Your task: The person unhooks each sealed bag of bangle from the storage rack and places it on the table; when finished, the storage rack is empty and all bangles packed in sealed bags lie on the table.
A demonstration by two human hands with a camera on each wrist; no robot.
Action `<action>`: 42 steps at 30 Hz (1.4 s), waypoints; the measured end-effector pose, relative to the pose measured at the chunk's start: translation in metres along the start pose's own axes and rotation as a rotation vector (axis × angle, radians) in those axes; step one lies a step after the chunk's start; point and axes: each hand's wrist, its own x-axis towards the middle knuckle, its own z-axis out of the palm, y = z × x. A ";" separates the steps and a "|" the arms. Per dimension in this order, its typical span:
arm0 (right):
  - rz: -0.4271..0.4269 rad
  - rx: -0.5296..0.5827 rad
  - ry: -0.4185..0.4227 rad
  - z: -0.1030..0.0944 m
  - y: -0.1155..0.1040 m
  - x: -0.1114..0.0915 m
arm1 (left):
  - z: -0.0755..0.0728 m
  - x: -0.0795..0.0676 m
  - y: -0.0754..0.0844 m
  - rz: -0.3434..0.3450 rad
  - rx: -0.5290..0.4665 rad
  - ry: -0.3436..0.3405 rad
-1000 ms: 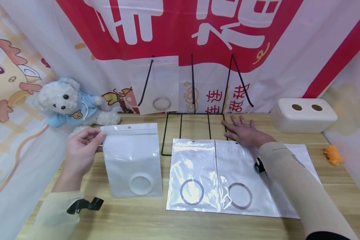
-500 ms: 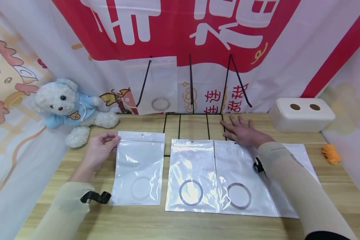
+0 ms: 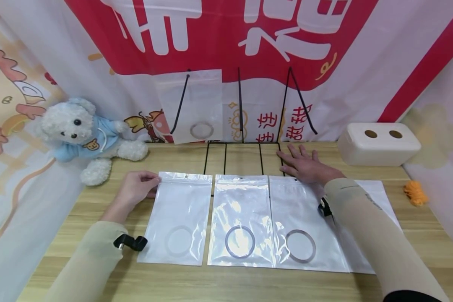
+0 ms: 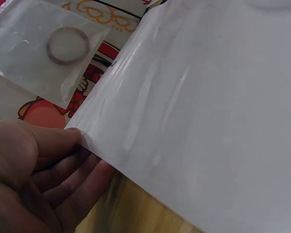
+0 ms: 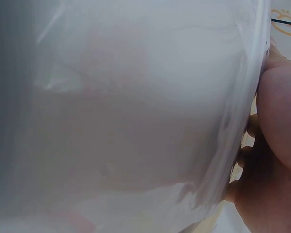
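Observation:
In the head view, a row of white zip bags lies on the table, several showing a ring outline low on the front. My left hand (image 3: 136, 188) pinches the upper left corner of the leftmost zip bag (image 3: 179, 201); the left wrist view shows thumb and fingers on that bag's edge (image 4: 199, 107). Beside it lie a second zip bag (image 3: 241, 209) and a third zip bag (image 3: 294, 209). My right hand (image 3: 305, 165), fingers spread, rests by the base of the black wire rack (image 3: 225, 159). Under my right forearm, a fourth zip bag (image 3: 381, 201) is partly hidden.
One zip bag (image 3: 207, 96) hangs from the rack's left hook at the back. A white plush bear (image 3: 94, 138) sits back left. Back right stands a white box with two holes (image 3: 379, 147), with an orange yarn bundle (image 3: 416, 193) in front of it.
My left hand has lowered the leftmost zip bag, moving it right and towards the second one; it now lies flat on the table. My right hand has stayed in place.

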 end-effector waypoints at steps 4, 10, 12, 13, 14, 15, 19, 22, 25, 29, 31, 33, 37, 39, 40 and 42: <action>-0.003 0.003 0.006 0.000 0.000 -0.001 | 0.003 0.003 -0.001 -0.025 -0.010 -0.016; -0.007 0.005 0.009 -0.001 -0.002 -0.003 | 0.005 0.007 -0.003 -0.040 -0.023 0.002; -0.011 0.008 0.013 -0.001 -0.003 -0.003 | 0.007 0.008 -0.003 -0.042 -0.023 0.008; -0.011 0.007 0.014 -0.001 -0.003 -0.003 | 0.007 0.008 -0.003 -0.043 -0.022 0.012; -0.012 0.008 0.016 -0.001 -0.003 -0.003 | 0.008 0.008 -0.003 -0.046 -0.021 0.019; -0.015 0.007 0.017 -0.001 -0.004 -0.003 | 0.009 0.008 -0.004 -0.047 -0.019 0.024; -0.013 -0.002 0.015 0.000 -0.002 -0.002 | 0.010 0.008 -0.004 -0.055 -0.024 0.045; -0.011 -0.007 0.013 0.001 -0.001 -0.002 | 0.011 0.008 -0.005 -0.060 -0.034 0.049; -0.009 -0.003 0.012 0.001 0.000 -0.001 | 0.011 0.009 -0.006 -0.067 -0.047 0.046; -0.002 0.001 0.007 0.001 -0.001 -0.001 | 0.012 0.009 -0.006 -0.080 -0.047 0.048; 0.002 0.001 0.005 0.001 -0.001 -0.001 | 0.013 0.008 -0.005 -0.088 -0.044 0.053; 0.004 -0.001 0.003 0.001 -0.001 -0.001 | 0.013 0.008 -0.005 -0.091 -0.039 0.055; 0.008 -0.003 0.001 0.001 0.000 0.000 | 0.014 0.007 -0.004 -0.101 -0.046 0.058; 0.010 -0.002 0.000 0.001 0.000 0.000 | 0.015 0.007 -0.004 -0.106 -0.046 0.059; 0.012 -0.004 0.000 0.001 0.000 0.001 | 0.015 0.008 -0.004 -0.111 -0.046 0.061; 0.015 -0.002 -0.003 0.001 0.000 0.001 | 0.015 0.008 -0.004 -0.117 -0.046 0.061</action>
